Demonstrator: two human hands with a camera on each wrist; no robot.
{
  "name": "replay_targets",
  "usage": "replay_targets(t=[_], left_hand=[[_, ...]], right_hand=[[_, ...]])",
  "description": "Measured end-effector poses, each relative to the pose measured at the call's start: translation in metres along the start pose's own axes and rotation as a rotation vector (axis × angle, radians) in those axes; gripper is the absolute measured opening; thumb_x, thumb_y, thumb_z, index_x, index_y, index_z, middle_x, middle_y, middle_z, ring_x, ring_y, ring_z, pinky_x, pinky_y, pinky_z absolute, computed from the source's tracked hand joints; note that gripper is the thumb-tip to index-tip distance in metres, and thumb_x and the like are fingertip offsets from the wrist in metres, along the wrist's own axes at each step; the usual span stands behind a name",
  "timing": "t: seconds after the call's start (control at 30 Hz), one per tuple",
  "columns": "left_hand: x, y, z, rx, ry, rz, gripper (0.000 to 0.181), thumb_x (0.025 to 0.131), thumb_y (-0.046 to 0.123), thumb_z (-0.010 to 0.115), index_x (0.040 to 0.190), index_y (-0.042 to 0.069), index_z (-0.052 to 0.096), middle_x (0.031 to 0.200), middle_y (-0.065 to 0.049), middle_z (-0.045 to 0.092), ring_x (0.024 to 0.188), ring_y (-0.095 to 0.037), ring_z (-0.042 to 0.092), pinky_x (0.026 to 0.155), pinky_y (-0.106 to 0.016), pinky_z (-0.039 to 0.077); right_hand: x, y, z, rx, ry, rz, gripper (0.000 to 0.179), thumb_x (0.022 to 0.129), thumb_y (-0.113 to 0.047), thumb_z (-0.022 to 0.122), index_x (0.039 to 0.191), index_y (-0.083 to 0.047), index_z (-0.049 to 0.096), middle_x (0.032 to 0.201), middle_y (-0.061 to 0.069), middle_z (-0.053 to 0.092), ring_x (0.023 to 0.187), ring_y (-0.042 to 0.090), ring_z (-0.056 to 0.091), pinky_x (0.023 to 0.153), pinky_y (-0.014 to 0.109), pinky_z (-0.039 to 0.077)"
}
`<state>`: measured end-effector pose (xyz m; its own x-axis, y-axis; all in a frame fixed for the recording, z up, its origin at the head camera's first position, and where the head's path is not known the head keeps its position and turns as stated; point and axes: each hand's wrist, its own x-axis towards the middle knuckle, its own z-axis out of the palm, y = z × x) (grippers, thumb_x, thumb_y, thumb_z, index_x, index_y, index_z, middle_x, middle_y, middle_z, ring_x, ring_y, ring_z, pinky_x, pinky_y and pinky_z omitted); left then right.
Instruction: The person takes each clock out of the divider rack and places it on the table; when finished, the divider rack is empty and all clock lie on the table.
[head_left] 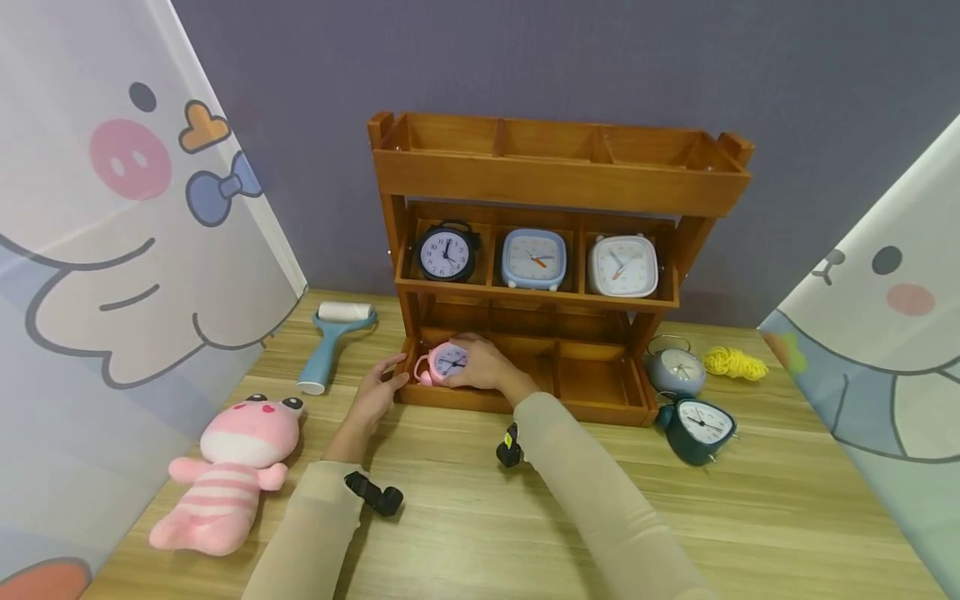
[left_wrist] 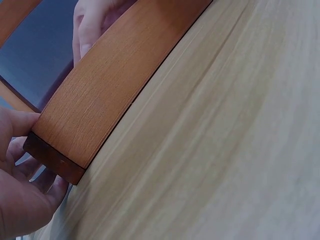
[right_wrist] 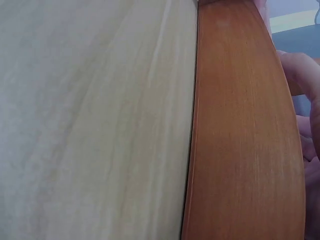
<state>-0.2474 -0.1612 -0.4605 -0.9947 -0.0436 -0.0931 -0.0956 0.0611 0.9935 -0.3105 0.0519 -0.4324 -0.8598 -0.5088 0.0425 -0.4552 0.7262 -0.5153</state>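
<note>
We have the pink clock [head_left: 450,363] in the leftmost bottom compartment of the wooden rack [head_left: 585,411]. Key relation: it lies between our hands, tipped sideways, top-to-base axis running roughly left-right, handle [head_left: 417,365] toward the left hand [head_left: 373,393]. Right hand [head_left: 484,365] is nearer: already on it, curled over its right side, grasping. Left thumb and fingers clasp the rack's left front corner, just beside the handle, apparently bracing. Only the head view gives us clock face and tilt. Left wrist view adds the hold on the front board's [left_wrist: 100,90] end; right wrist view shows bent fingers behind that board, clock contact hidden.
</note>
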Motion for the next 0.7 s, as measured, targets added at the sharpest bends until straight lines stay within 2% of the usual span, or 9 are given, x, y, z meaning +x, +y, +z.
replay_targets(t=[0.2, 0.37, 0.4, 0.47, 0.57, 0.63, 0.7], left_hand=[[0.001, 0.001, 0.0, -0.006, -0.014, -0.023, 0.048, 0.098, 0.002, 0.053, 0.144, -0.003, 0.041, 0.147, -0.028, 0.033, 0.126, -0.037, 0.038, 0.09, -0.04, 0.036], [-0.001, 0.0, 0.001, 0.015, -0.01, 0.0, 0.047, 0.099, 0.005, 0.054, 0.144, 0.0, 0.042, 0.149, -0.024, 0.032, 0.125, -0.032, 0.04, 0.091, -0.034, 0.036], [-0.001, 0.0, 0.001, 0.026, -0.007, 0.009, 0.047, 0.099, 0.006, 0.054, 0.144, 0.0, 0.043, 0.149, -0.023, 0.032, 0.122, -0.028, 0.041, 0.09, -0.031, 0.036], [-0.001, -0.001, 0.001, 0.042, 0.004, 0.022, 0.046, 0.099, 0.006, 0.054, 0.144, 0.001, 0.044, 0.146, -0.023, 0.036, 0.099, -0.021, 0.05, 0.076, -0.025, 0.039], [-0.001, -0.001, 0.0, 0.055, 0.011, 0.034, 0.046, 0.099, 0.006, 0.054, 0.143, 0.001, 0.045, 0.144, -0.023, 0.039, 0.086, -0.012, 0.045, 0.064, -0.019, 0.036], [-0.001, -0.001, 0.0, 0.052, 0.013, 0.034, 0.045, 0.099, 0.006, 0.054, 0.143, 0.001, 0.046, 0.141, -0.024, 0.04, 0.082, -0.014, 0.045, 0.058, -0.02, 0.034], [-0.001, -0.001, 0.0, 0.049, 0.006, 0.034, 0.046, 0.099, 0.006, 0.054, 0.143, 0.001, 0.045, 0.143, -0.023, 0.039, 0.096, -0.019, 0.046, 0.063, -0.02, 0.036]], right_hand=[[-0.004, 0.003, -0.001, 0.048, 0.008, -0.017, 0.085, 0.072, -0.044, 0.083, 0.142, -0.009, 0.052, 0.144, 0.009, 0.046, 0.129, 0.027, 0.042, 0.103, 0.043, 0.037], [-0.006, 0.001, -0.008, 0.048, 0.052, -0.047, 0.084, 0.07, -0.041, 0.084, 0.141, -0.007, 0.053, 0.143, 0.011, 0.046, 0.128, 0.029, 0.043, 0.103, 0.043, 0.036], [-0.007, 0.001, -0.01, 0.045, 0.063, -0.053, 0.084, 0.071, -0.04, 0.085, 0.141, -0.006, 0.052, 0.143, 0.012, 0.046, 0.128, 0.029, 0.043, 0.103, 0.043, 0.036], [-0.008, -0.002, -0.014, 0.054, 0.08, -0.061, 0.084, 0.071, -0.037, 0.086, 0.141, -0.005, 0.052, 0.143, 0.013, 0.046, 0.128, 0.029, 0.044, 0.103, 0.044, 0.036], [-0.011, -0.007, -0.022, 0.059, 0.093, -0.06, 0.084, 0.071, -0.036, 0.086, 0.142, -0.006, 0.051, 0.144, 0.012, 0.044, 0.128, 0.028, 0.043, 0.103, 0.045, 0.036], [-0.016, -0.01, -0.027, 0.065, 0.101, -0.055, 0.085, 0.071, -0.038, 0.086, 0.142, -0.008, 0.051, 0.145, 0.011, 0.043, 0.129, 0.028, 0.043, 0.102, 0.047, 0.036], [-0.022, -0.012, -0.032, 0.067, 0.109, -0.055, 0.086, 0.07, -0.04, 0.086, 0.142, -0.009, 0.051, 0.146, 0.009, 0.043, 0.128, 0.027, 0.043, 0.101, 0.047, 0.037]])
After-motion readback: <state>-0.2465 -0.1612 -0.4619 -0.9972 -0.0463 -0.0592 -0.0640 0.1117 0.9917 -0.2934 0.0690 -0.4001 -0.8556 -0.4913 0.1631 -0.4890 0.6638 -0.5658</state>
